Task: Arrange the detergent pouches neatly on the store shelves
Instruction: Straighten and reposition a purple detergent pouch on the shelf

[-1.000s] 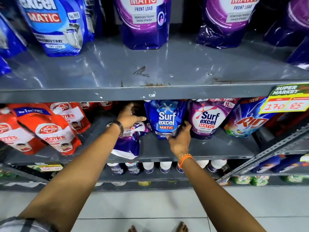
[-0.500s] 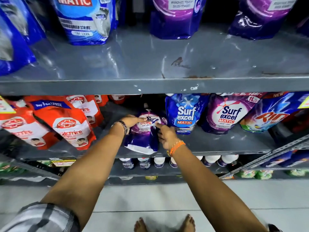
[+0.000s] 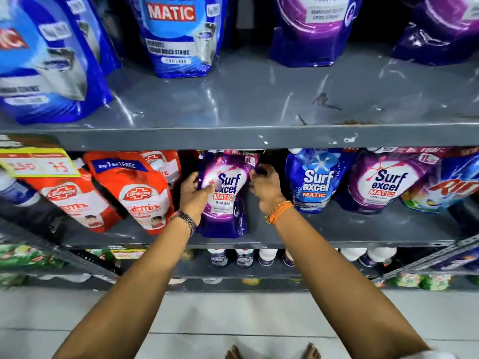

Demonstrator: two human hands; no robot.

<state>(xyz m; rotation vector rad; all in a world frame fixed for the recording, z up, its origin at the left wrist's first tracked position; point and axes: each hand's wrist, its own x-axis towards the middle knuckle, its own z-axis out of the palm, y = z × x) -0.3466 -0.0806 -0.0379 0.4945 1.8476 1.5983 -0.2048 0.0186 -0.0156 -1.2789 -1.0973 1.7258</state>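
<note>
A purple Surf Excel Matic pouch [image 3: 225, 200] stands upright on the middle grey shelf [image 3: 337, 229]. My left hand [image 3: 193, 195] grips its left side. My right hand [image 3: 264, 185] holds its upper right edge near the spout. To the right stand a blue Surf Excel pouch [image 3: 315, 182], another purple Surf Excel pouch [image 3: 383, 185] and a Rin pouch [image 3: 445, 190]. Red Lifebuoy pouches [image 3: 137, 193] lean on the left of the same shelf.
The upper shelf [image 3: 259, 104] carries large blue pouches [image 3: 178, 35] on the left and purple ones [image 3: 313, 29] on the right. A yellow price tag [image 3: 36, 161] hangs at the left. White-capped bottles [image 3: 243, 257] fill the lower shelf. Bare feet show on the tiled floor.
The purple pouch lay slumped forward on the shelf; both hands have raised it upright. My right hand moved off the blue pouch onto the purple one. The view shifted left.
</note>
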